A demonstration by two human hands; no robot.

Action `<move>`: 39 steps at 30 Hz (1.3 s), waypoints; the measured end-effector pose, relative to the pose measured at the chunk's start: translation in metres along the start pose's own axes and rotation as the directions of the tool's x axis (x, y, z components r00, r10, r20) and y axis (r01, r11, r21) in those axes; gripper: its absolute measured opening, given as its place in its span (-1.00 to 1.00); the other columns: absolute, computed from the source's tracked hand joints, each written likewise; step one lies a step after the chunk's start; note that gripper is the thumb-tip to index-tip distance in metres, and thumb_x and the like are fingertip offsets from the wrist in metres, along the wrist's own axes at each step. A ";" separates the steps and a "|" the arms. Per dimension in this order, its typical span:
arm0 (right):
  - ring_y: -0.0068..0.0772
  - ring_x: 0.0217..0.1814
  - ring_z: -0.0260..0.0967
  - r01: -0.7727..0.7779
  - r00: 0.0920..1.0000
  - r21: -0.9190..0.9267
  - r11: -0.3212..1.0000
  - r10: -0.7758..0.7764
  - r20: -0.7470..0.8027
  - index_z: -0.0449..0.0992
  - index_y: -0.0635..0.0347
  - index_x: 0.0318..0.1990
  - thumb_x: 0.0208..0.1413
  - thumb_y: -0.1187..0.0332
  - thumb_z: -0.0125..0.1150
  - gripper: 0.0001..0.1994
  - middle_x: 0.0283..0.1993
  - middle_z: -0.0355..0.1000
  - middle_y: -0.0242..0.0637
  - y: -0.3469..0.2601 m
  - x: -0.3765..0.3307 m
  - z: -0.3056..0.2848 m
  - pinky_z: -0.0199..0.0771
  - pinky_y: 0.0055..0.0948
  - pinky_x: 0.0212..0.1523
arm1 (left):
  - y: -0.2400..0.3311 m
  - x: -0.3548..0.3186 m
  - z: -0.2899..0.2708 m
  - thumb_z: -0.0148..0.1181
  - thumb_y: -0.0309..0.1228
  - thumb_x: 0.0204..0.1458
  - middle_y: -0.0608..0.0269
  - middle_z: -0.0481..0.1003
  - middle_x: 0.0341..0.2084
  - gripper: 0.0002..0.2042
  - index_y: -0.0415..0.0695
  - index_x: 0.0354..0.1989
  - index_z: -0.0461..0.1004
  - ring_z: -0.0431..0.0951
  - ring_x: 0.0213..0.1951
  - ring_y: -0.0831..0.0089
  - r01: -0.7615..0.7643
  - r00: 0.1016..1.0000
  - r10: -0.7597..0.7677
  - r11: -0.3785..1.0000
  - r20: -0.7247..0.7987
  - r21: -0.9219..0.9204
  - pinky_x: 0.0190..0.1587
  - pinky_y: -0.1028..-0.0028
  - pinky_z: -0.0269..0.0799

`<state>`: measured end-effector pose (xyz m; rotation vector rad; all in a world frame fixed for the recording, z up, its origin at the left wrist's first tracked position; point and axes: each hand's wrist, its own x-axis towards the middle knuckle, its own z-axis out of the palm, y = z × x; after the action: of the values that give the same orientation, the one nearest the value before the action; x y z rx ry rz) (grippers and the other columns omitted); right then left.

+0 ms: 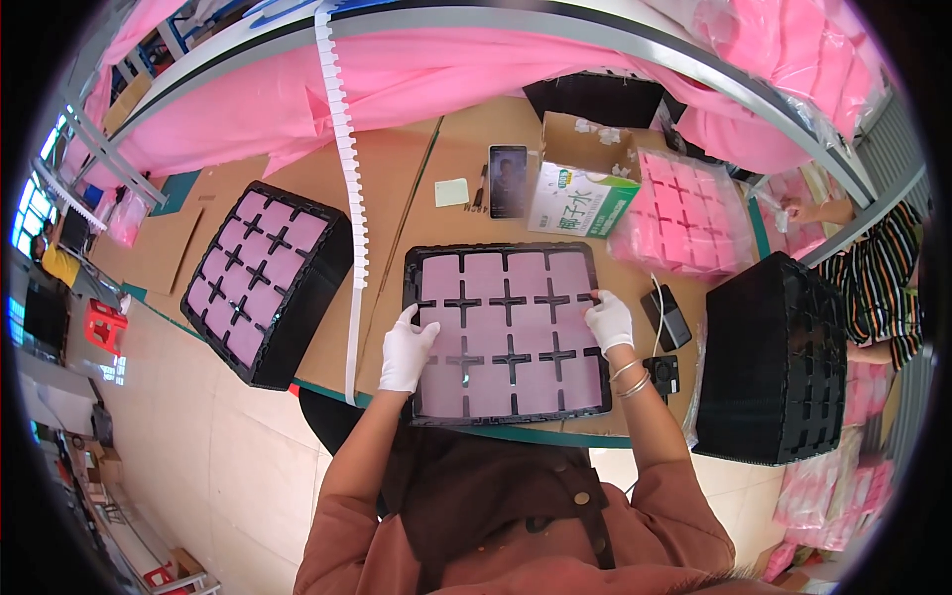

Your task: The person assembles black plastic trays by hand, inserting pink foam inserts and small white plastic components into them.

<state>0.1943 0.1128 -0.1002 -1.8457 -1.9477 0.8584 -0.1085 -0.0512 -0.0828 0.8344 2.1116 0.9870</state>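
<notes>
A black plastic tray (pixel 508 419) lies flat on the table in front of me, its pockets lined with pale pink foam and split by black cross-shaped dividers. My left hand (pixel 408 349), in a white glove, is closed on the tray's left side, thumb over the foam near the edge. On the opposite side my gloved right hand (pixel 609 319) grips the right rim, its fingertips at the foam's edge. The fingers beyond the rim are partly hidden on both hands.
Stacks of similar black trays stand at left (pixel 302 307) and right (pixel 764 357). Beyond my tray are a phone (pixel 508 181), an opened carton (pixel 565 203) and bagged pink foam (pixel 686 213). A white notched strip (pixel 354 213) hangs left of centre. Another person's striped sleeve (pixel 873 268) shows far right.
</notes>
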 end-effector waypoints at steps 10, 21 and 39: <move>-0.18 -0.28 0.52 -0.020 0.997 -0.002 1.000 0.020 -0.068 0.41 0.11 0.09 -0.07 0.34 0.18 -0.53 -0.40 0.54 -0.20 -0.017 -0.005 0.002 0.46 -0.27 -0.18 | 0.001 0.003 0.000 0.21 -0.28 -0.06 0.04 0.56 -0.47 -0.42 -0.26 0.16 0.28 0.59 -0.38 0.17 -0.068 0.990 0.083 0.989 -0.110 0.134 -0.21 0.32 0.46; -0.35 -0.36 0.51 0.053 0.987 0.129 0.990 -0.033 -0.155 0.45 0.26 -0.01 -0.02 0.37 0.21 -0.63 -0.42 0.54 -0.17 0.046 -0.011 -0.021 0.45 -0.43 -0.27 | -0.015 -0.018 -0.026 0.15 -0.30 0.08 -0.15 0.40 -0.03 -0.52 -0.28 0.14 0.26 0.42 0.01 -0.01 -0.396 0.789 0.520 0.837 -0.327 0.377 0.03 0.23 0.35; -0.07 0.00 0.40 -0.186 0.902 0.791 0.583 -0.218 0.372 0.30 0.34 0.01 0.15 0.36 -0.04 -0.69 0.07 0.35 0.04 0.065 0.104 0.007 0.42 -0.16 -0.02 | 0.018 0.040 -0.015 -0.15 0.05 0.15 0.09 0.30 0.17 -0.44 -0.15 0.13 0.34 0.19 0.25 0.22 -0.596 0.755 0.541 0.332 0.370 0.731 0.30 0.09 -0.09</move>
<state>0.2294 0.2125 -0.1637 -1.0971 -1.3162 1.9031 -0.1381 -0.0177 -0.0720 2.1901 2.2137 0.1252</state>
